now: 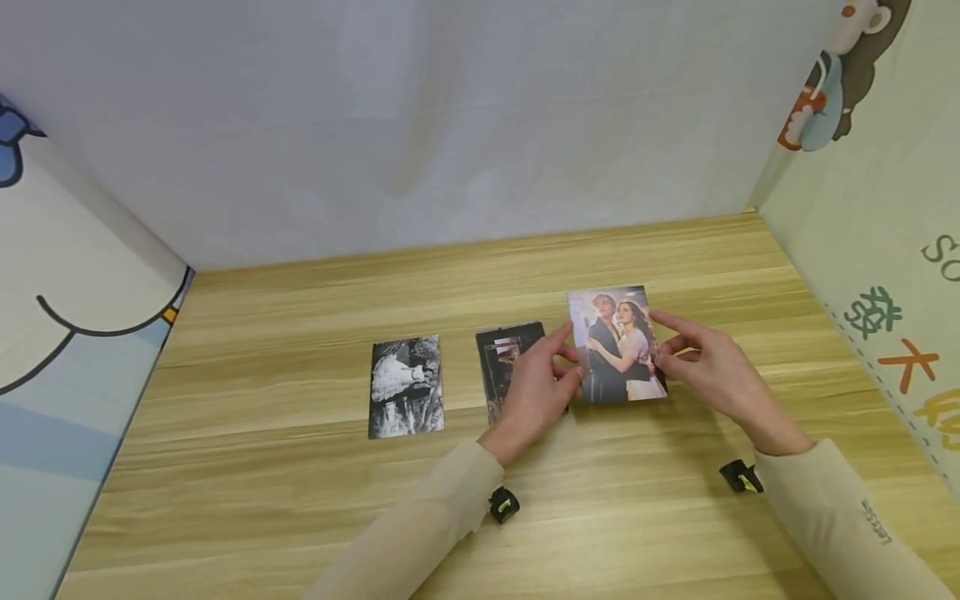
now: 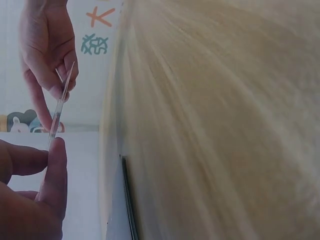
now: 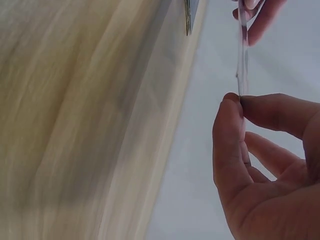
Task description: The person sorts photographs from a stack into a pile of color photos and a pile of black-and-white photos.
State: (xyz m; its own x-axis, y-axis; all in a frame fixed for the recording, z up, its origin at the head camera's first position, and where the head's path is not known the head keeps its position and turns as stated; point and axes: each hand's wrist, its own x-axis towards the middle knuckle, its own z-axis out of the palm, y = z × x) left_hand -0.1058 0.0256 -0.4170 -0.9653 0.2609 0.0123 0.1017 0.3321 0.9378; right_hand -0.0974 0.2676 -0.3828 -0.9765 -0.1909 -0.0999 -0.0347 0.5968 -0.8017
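Observation:
My left hand (image 1: 534,385) pinches the left edge of a glossy photo card (image 1: 617,346) showing a couple embracing. At its right edge, my right hand (image 1: 708,367) pinches the same card between thumb and fingers. Seen edge-on in the left wrist view, the card (image 2: 58,112) is raised above the table, and its far end shows split thin edges, like more than one layer. A dark-pictured stack of cards (image 1: 498,348) lies partly hidden under my left hand. Further left, a black-and-white photo card (image 1: 406,387) lies flat.
The wood-grain table (image 1: 262,500) backs onto a pale cloth wall (image 1: 300,150). Printed panels stand at the left (image 1: 67,250) and right (image 1: 862,250). Small black pieces sit by the left cuff (image 1: 504,505) and right cuff (image 1: 741,477).

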